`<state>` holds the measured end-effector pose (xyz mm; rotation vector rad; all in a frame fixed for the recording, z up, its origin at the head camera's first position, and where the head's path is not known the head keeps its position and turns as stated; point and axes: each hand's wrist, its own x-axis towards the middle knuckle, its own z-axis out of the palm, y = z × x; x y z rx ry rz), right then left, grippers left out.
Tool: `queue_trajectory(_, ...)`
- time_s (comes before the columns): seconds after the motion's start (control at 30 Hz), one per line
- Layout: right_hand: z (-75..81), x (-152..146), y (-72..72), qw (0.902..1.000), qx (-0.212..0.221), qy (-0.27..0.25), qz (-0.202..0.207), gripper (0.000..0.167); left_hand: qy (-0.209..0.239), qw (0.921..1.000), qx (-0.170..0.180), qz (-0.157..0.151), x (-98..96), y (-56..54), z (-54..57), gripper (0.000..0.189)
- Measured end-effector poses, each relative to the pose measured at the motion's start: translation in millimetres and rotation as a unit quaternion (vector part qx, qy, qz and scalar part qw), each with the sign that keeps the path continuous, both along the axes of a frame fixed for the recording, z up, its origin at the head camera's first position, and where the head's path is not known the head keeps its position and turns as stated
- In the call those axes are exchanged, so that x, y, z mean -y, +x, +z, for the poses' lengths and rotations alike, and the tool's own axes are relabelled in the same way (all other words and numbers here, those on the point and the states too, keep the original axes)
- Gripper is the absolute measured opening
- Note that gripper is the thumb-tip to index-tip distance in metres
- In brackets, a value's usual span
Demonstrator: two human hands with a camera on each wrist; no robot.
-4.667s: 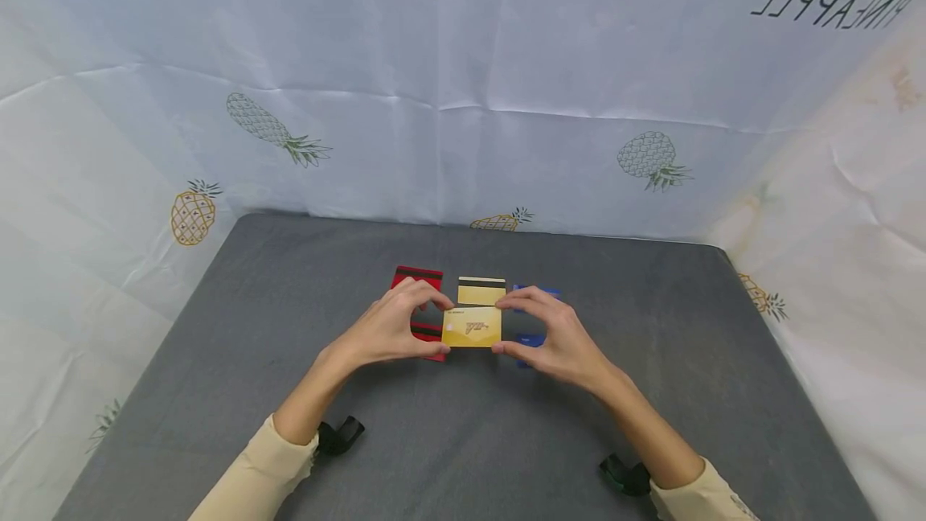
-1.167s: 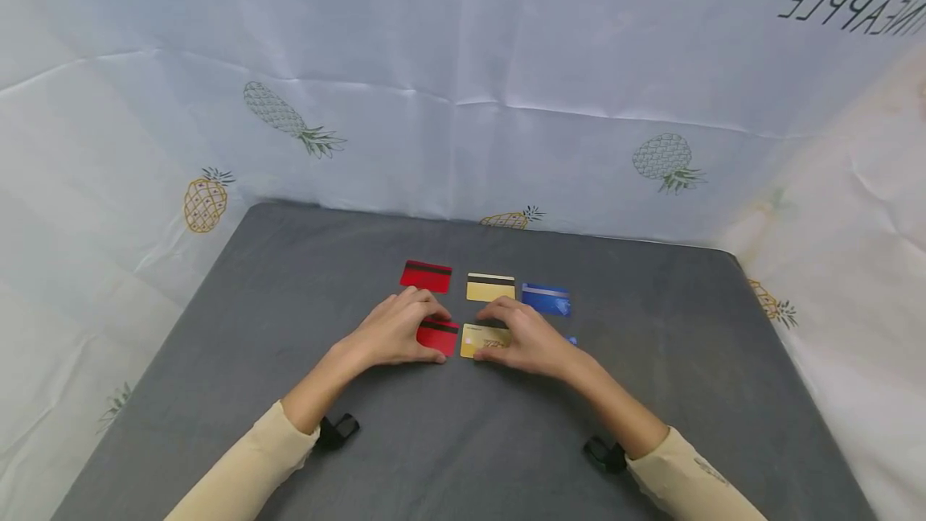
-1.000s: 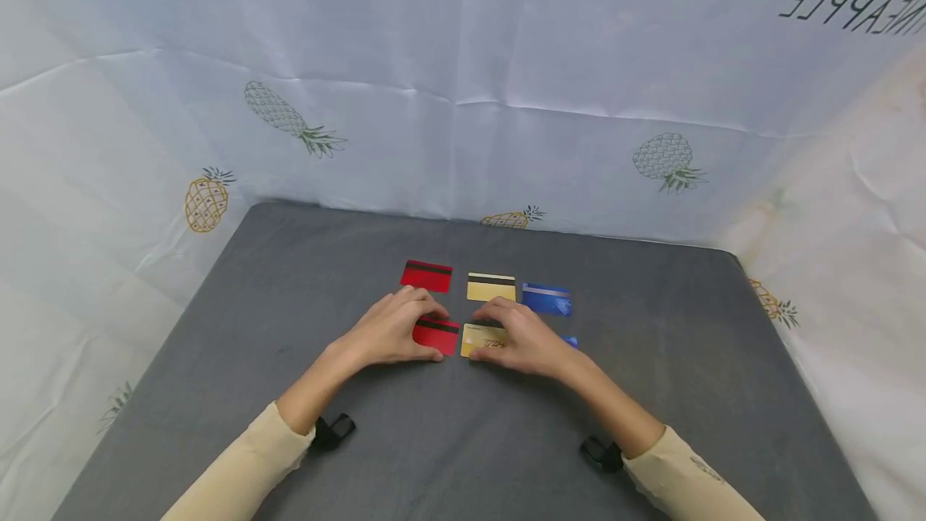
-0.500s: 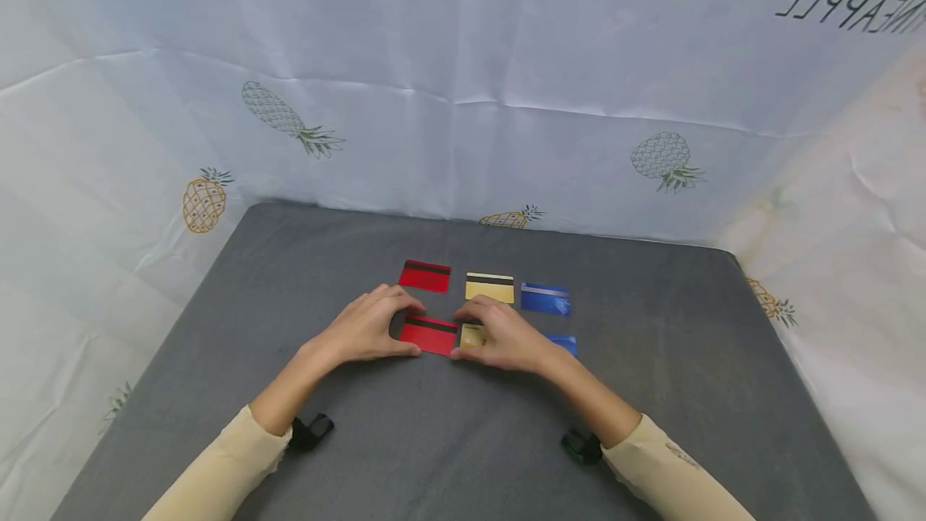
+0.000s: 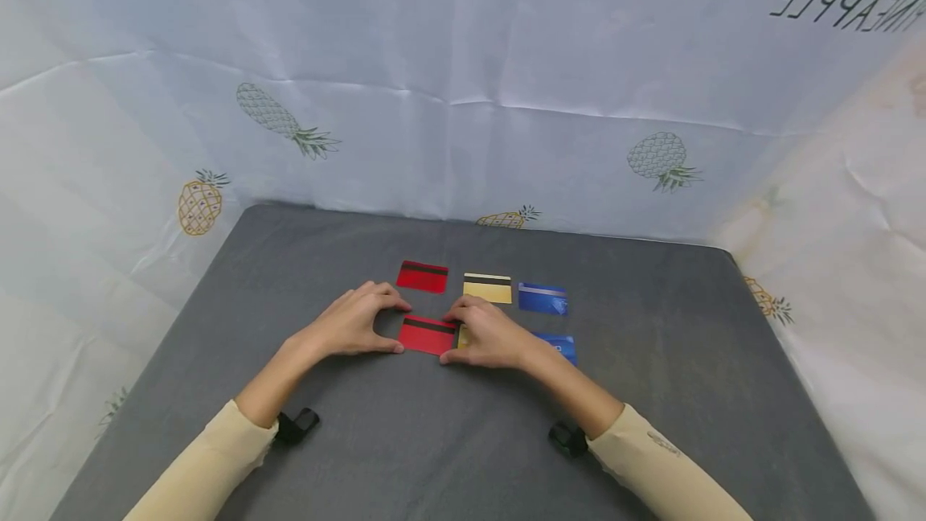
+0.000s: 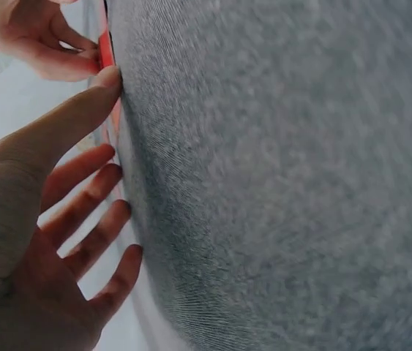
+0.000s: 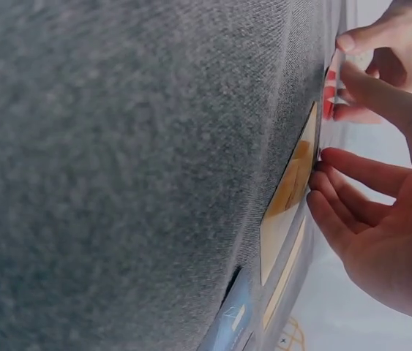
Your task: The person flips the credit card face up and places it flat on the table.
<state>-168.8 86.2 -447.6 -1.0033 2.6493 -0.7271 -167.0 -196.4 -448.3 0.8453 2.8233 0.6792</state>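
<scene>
Counter (image 5: 448,457): dark grey
Red cards (image 5: 422,284): red, black stripe
Gold card (image 5: 487,293), toward far edge: yellow, black stripe
Blue card (image 5: 541,303), alongside: blue, pale stripe
Cloth (image 5: 550,47): white, green-and-orange pineapple print

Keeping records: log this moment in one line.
Near red magnetic-stripe card: stripe up; left hand: left end; right hand: right end

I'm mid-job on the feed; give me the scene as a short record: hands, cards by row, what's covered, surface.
Left hand: at left end of near red card; grip unclear
Right hand: at that card's right end; grip unclear
Far row, left to right: far red card, far gold card, far blue card
Near row, left to right: near red card, near gold card, near blue card
Partly covered, head view: near gold card by right hand, near blue card by right forearm
Surface: grey table
</scene>
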Motion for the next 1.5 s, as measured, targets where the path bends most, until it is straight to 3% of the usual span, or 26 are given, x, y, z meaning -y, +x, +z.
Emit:
queue_trajectory(0.2,0.2,5,0.8,0.9991,-0.029,0.026,0.014,0.056,0.006,0.9999,-0.007,-0.011,3.1,-0.8,-0.9,0.049)
queue_trajectory(0.23,8.7,7,5.9,0.9992,-0.023,0.033,0.007,0.052,0.008,0.9999,-0.008,-0.013,3.2,-0.7,-0.7,0.048)
queue_trajectory(0.53,5.2,8,6.7,0.9975,-0.049,0.051,0.013,0.048,0.011,0.9998,-0.006,-0.013,3.2,-0.3,-2.1,0.049)
queue_trajectory(0.97,17.4,8,9.1,0.9952,-0.092,0.021,0.024,0.044,0.011,0.9998,-0.016,-0.008,4.6,5.7,0.5,0.049)
queue_trajectory(1.23,24.4,6,9.7,0.9941,-0.106,0.002,0.022,0.045,0.034,0.9969,-0.071,-0.001,8.0,12.9,14.1,0.046)
queue_trajectory(1.5,32.1,10,14.2,0.9916,-0.127,-0.012,0.024,0.059,0.027,0.9947,-0.098,0.011,6.4,18.9,29.6,0.045)
